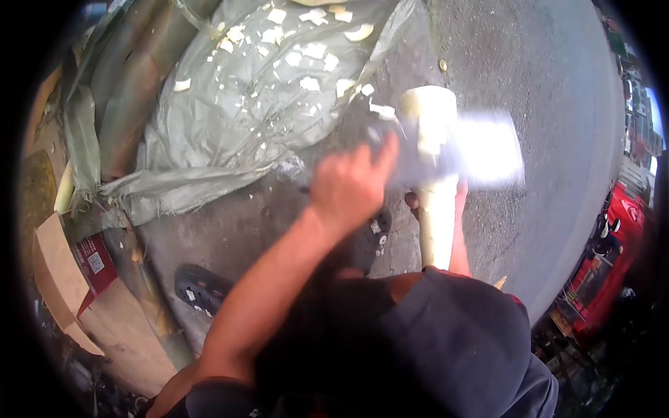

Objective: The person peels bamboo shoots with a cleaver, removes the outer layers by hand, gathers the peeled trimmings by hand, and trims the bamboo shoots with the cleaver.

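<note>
My left hand (352,177) is closed, holding a broad-bladed cleaver (488,148) whose handle is mostly hidden. The bright blade is smeared by motion and lies across a pale, peeled stalk (436,233). Thick at its far end, the stalk stands out in front of my body. My right hand (460,202) grips it from behind, below the blade; most of that hand is hidden by the stalk. A small white chip (382,111) is near the blade, left of the stalk.
A grey-green woven plastic sheet (209,139) lies at the upper left, scattered with white chips (313,51). An opened cardboard box (118,306) stands at the lower left. A dark clog (202,289) rests on the pavement. Something red (617,244) is at the far right.
</note>
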Tool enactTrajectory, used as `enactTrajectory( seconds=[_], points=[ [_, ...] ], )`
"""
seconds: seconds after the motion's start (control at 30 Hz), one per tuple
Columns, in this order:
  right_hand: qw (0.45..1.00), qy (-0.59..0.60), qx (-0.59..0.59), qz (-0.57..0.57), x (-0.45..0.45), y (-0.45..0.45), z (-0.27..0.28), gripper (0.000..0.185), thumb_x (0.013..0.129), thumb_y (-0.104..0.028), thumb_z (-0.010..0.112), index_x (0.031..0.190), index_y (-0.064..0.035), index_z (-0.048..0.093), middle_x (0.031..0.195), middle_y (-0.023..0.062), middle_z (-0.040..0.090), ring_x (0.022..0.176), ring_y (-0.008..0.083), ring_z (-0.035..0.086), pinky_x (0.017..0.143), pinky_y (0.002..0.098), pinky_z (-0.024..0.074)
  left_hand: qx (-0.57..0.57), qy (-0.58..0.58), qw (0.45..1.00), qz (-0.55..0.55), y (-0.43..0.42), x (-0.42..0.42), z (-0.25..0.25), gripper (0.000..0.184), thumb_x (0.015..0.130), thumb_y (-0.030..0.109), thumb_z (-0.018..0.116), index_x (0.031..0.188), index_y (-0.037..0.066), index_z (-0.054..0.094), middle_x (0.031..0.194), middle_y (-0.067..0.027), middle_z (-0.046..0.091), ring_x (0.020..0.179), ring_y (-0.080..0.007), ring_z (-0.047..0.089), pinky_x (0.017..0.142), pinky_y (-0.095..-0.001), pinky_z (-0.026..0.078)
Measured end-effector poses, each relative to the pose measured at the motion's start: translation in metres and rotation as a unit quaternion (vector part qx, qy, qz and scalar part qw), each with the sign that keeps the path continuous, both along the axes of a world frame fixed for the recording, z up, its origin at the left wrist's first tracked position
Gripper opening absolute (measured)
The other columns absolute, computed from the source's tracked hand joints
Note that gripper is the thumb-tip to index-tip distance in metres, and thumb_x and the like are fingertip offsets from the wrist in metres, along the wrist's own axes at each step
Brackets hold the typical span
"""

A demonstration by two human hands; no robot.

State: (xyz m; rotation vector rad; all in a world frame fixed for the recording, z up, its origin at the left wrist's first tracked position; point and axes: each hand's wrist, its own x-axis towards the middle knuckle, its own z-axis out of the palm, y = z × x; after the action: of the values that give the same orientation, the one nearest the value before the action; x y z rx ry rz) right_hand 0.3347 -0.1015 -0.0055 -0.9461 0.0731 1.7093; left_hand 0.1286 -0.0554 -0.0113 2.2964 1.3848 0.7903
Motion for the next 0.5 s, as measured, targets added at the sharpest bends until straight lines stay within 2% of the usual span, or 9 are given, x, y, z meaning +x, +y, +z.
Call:
enactTrajectory(
  seconds=[0.03,0.07,0.13,0.17,0.27,0.33,0.37,0.47,0.5],
  points=[
    [0.995,0.079,-0.061,0.017,0.001,0.001,0.005,0.087,0.088,-0.072,0.051,0.145,-0.0081,0.042,0.121,0.0252,0.059,0.081,0.0337,0.067,0.051,0.0454,0.0570,-0.032,-0.004,0.999,0.037,0.016,0.002,-0.009,0.052,0.074,0.007,0.061,0.125,0.007,0.066,0.063,-0.0063,0.048,0.048,-0.0226,0.053,0.045,-0.0347,0.047],
    [0.996,0.075,-0.032,0.032,0.004,0.000,0.003,0.088,0.087,-0.072,0.051,0.146,-0.0074,0.041,0.120,0.0266,0.059,0.084,0.0340,0.067,0.053,0.0452,0.0574,-0.057,-0.009,0.995,0.077,0.031,0.003,-0.014,0.052,0.073,0.007,0.061,0.125,0.007,0.066,0.064,-0.0069,0.049,0.048,-0.0230,0.053,0.046,-0.0347,0.047],
    [0.995,0.073,0.027,0.062,-0.002,0.003,0.006,0.090,0.087,-0.072,0.052,0.146,-0.0058,0.040,0.119,0.0294,0.058,0.088,0.0345,0.066,0.056,0.0448,0.0583,-0.041,-0.035,0.997,0.062,0.030,-0.003,-0.016,0.055,0.071,0.006,0.062,0.125,0.007,0.066,0.064,-0.0065,0.048,0.048,-0.0232,0.052,0.046,-0.0357,0.047],
    [0.998,0.000,0.025,0.057,-0.006,0.001,0.011,0.089,0.090,-0.073,0.045,0.144,-0.0018,0.038,0.111,0.0232,0.057,0.080,0.0278,0.063,0.044,0.0322,0.0553,-0.032,-0.050,0.997,0.052,0.030,-0.002,-0.015,0.056,0.070,0.006,0.062,0.125,0.007,0.066,0.064,-0.0063,0.047,0.047,-0.0233,0.051,0.047,-0.0363,0.047],
    [0.989,-0.121,0.002,-0.079,-0.007,0.001,-0.005,0.092,0.088,-0.075,0.047,0.144,-0.0022,0.039,0.117,0.0225,0.057,0.087,0.0291,0.064,0.057,0.0365,0.0598,-0.006,-0.082,0.996,-0.042,-0.002,-0.007,0.010,0.058,0.068,0.006,0.060,0.126,0.008,0.066,0.062,-0.0044,0.044,0.047,-0.0214,0.048,0.046,-0.0362,0.045],
    [0.991,-0.087,-0.069,-0.075,0.055,-0.019,-0.074,0.082,0.090,-0.069,0.050,0.140,-0.0035,0.044,0.123,0.0193,0.059,0.099,0.0290,0.064,0.081,0.0414,0.0593,0.025,-0.078,0.990,-0.118,-0.029,-0.008,0.013,0.058,0.067,0.006,0.059,0.125,0.009,0.067,0.061,-0.0026,0.040,0.047,-0.0190,0.047,0.045,-0.0337,0.042],
    [0.992,-0.058,-0.070,-0.083,0.053,-0.024,-0.070,0.076,0.092,-0.064,0.051,0.138,-0.0037,0.046,0.122,0.0182,0.059,0.100,0.0279,0.064,0.083,0.0404,0.0585,0.025,-0.079,0.988,-0.130,-0.030,-0.009,0.016,0.056,0.069,0.004,0.056,0.123,0.009,0.069,0.061,-0.0018,0.040,0.048,-0.0170,0.048,0.045,-0.0313,0.041],
    [0.993,0.039,-0.057,-0.097,0.040,-0.024,-0.060,0.059,0.097,-0.051,0.054,0.132,-0.0045,0.051,0.120,0.0148,0.060,0.103,0.0245,0.062,0.088,0.0376,0.0562,0.021,-0.048,0.992,-0.115,-0.024,-0.014,0.014,0.040,0.081,0.013,0.058,0.119,0.012,0.070,0.063,-0.0001,0.044,0.050,-0.0154,0.050,0.046,-0.0307,0.040],
    [0.991,0.072,-0.048,-0.102,0.033,-0.018,-0.057,0.053,0.098,-0.047,0.055,0.130,-0.0047,0.052,0.119,0.0136,0.061,0.104,0.0233,0.062,0.090,0.0367,0.0554,0.012,-0.050,0.995,-0.089,-0.015,-0.014,0.007,0.040,0.081,0.013,0.058,0.119,0.012,0.070,0.064,-0.0002,0.045,0.051,-0.0157,0.051,0.047,-0.0311,0.041]
  ],
)
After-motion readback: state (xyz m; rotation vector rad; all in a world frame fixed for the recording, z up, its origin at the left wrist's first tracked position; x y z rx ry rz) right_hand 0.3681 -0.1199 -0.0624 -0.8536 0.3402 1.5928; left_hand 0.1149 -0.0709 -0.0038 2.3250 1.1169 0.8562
